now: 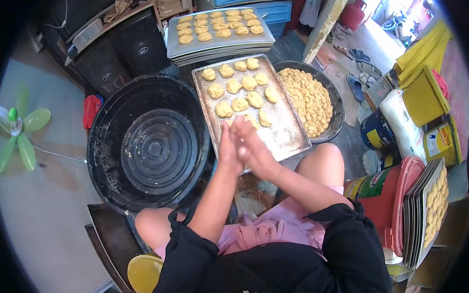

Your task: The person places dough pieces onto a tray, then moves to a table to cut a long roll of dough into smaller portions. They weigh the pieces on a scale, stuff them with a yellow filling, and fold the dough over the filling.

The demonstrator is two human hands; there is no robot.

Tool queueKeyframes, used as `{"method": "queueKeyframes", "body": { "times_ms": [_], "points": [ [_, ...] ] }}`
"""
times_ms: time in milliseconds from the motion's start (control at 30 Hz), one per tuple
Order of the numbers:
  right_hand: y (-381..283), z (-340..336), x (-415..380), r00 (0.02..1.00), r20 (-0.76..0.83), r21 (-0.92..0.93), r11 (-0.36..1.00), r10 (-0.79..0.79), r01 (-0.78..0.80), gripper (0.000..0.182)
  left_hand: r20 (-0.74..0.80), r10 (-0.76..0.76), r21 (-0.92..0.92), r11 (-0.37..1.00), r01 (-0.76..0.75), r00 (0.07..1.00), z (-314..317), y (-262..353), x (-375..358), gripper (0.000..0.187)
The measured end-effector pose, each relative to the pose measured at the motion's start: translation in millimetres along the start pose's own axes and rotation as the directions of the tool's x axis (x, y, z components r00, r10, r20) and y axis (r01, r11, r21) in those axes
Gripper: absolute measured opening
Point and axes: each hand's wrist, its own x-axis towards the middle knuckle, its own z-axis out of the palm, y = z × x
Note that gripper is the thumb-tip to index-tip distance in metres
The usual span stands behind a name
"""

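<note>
My left hand and my right hand are pressed together, palms facing, above the near part of a metal baking tray. Whatever lies between the palms, if anything, is hidden by the fingers. Rows of rounded dough pieces cover the far and left parts of the tray, and a few sit just beyond my fingertips. To the tray's right, partly under its edge, stands a black basin filled with many small dough lumps.
A large black tub is at the left. Behind the tray, stacked baking trays carry more dough pieces on top. Another tray stack rests at the right by a red bucket. A green fan stands far left.
</note>
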Motion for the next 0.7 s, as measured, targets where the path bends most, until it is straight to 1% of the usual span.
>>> {"method": "queueKeyframes", "body": {
  "times_ms": [33, 67, 100, 133, 167, 200, 233, 267, 300, 333, 367, 400, 433, 467, 500, 533, 567, 600, 633, 667, 700],
  "points": [
    [-1.2, 2.8, -4.9, 0.989, 0.106, -0.075, 0.991, -0.1, 0.108, 0.054, -0.001, 0.003, 0.017, 1.0, -0.003, 1.0, 9.3, -3.4, -10.7, 0.069],
    [9.5, -4.3, -7.0, 0.99, 0.093, -0.066, 0.991, -0.106, 0.112, 0.054, 0.045, -0.013, -0.034, 0.999, 0.014, 0.999, 16.3, -7.8, -20.3, 0.069],
    [27.9, -14.5, -8.7, 0.99, 0.101, -0.227, 0.967, -0.096, 0.117, 0.056, 0.087, -0.029, -0.084, 0.996, 0.037, 0.996, 19.2, -11.7, -29.6, 0.07],
    [40.5, -18.8, -8.7, 0.99, 0.109, -0.384, 0.915, -0.091, 0.126, 0.057, 0.592, -0.084, -0.396, 0.836, 0.38, 0.802, 2.7, -4.9, -24.1, 0.069],
    [49.9, -16.1, -9.5, 0.989, 0.102, -0.379, 0.915, -0.106, 0.137, 0.057, 0.593, -0.079, -0.386, 0.845, 0.369, 0.801, -9.2, -9.4, -23.3, 0.069],
    [57.0, -12.3, -12.1, 0.995, -0.062, -0.165, 0.982, 0.083, -0.093, 0.054, 0.417, -0.064, -0.044, 0.995, 0.09, 0.907, 0.8, -4.3, -38.0, 0.069],
    [53.3, -13.0, -13.4, 0.937, -0.173, 0.088, 0.952, 0.304, -0.293, 0.051, 0.25, 0.04, 0.357, 0.925, -0.131, 0.967, 11.1, -1.6, -52.5, 0.069],
    [46.9, -6.6, -14.6, 0.887, -0.093, 0.443, 0.817, 0.452, -0.37, 0.051, 0.215, 0.149, 0.456, 0.859, -0.234, 0.965, 21.2, -3.5, -62.2, 0.07],
    [34.5, 6.0, -16.1, 0.753, 0.007, 0.727, 0.513, 0.658, -0.455, 0.054, 0.213, 0.145, 0.463, 0.856, -0.231, 0.966, 20.7, -12.3, -66.8, 0.07],
    [2.0, 14.7, -19.6, 0.737, 0.059, 0.869, 0.33, 0.673, -0.37, 0.058, 0.448, 0.384, 0.715, 0.39, -0.581, 0.808, 17.1, -22.7, -69.4, 0.072],
    [-27.3, 17.3, -27.0, 0.731, 0.113, 0.956, 0.128, 0.673, -0.265, 0.062, 0.724, 0.409, 0.671, -0.234, -0.704, 0.555, 12.3, -33.0, -72.1, 0.074],
    [-1.9, 37.0, -47.6, 0.876, 0.388, 0.919, -0.194, 0.286, -0.344, 0.064, 0.858, 0.274, 0.514, -0.473, -0.716, 0.435, 1.4, -46.7, -80.1, 0.069],
    [3.9, 38.6, -50.9, 0.859, 0.468, 0.749, -0.423, -0.206, -0.509, 0.067, 0.861, 0.272, 0.509, -0.478, -0.716, 0.431, -10.2, -51.5, -78.0, 0.069],
    [11.3, 34.2, -59.1, 0.862, 0.462, 0.753, -0.421, -0.21, -0.506, 0.067, 0.936, 0.197, 0.351, -0.583, -0.733, 0.292, -24.3, -50.0, -73.2, 0.064],
    [-22.5, 1.3, -51.9, 0.772, 0.632, 0.733, -0.377, 0.072, -0.566, 0.069, 0.982, 0.11, 0.186, -0.67, -0.719, 0.152, -40.8, -47.1, -67.1, 0.06],
    [-50.2, -21.5, -49.0, 0.596, 0.721, 0.693, -0.358, 0.354, -0.626, 0.072, 1.0, 0.008, 0.021, -0.733, -0.68, 0.022, -58.9, -43.9, -64.3, 0.055],
    [-61.4, -30.2, -50.3, 0.596, 0.721, 0.693, -0.361, 0.353, -0.625, 0.072, 0.963, -0.027, 0.107, -0.873, -0.475, 0.266, -77.3, -37.0, -62.3, 0.058],
    [-69.5, -37.0, -50.7, 0.729, 0.554, 0.822, -0.123, 0.402, -0.556, 0.071, 0.918, 0.137, 0.325, -0.798, -0.508, 0.373, -75.1, -32.7, -69.5, 0.058],
    [-78.6, -44.7, -49.7, 0.843, 0.363, 0.889, 0.124, 0.397, -0.442, 0.07, 0.831, 0.279, 0.525, -0.68, -0.513, 0.481, -66.8, -29.2, -77.2, 0.058],
    [-91.2, -52.7, -49.4, 0.908, 0.232, 0.872, 0.34, 0.35, -0.353, 0.071, 0.833, 0.275, 0.521, -0.681, -0.515, 0.479, -56.9, -28.6, -83.0, 0.058],
    [-92.1, -50.5, -56.2, 0.908, 0.23, 0.873, 0.338, 0.35, -0.351, 0.071, 0.561, 0.357, 0.821, -0.119, -0.559, 0.747, -46.2, -29.6, -89.7, 0.061]
  ]
}}
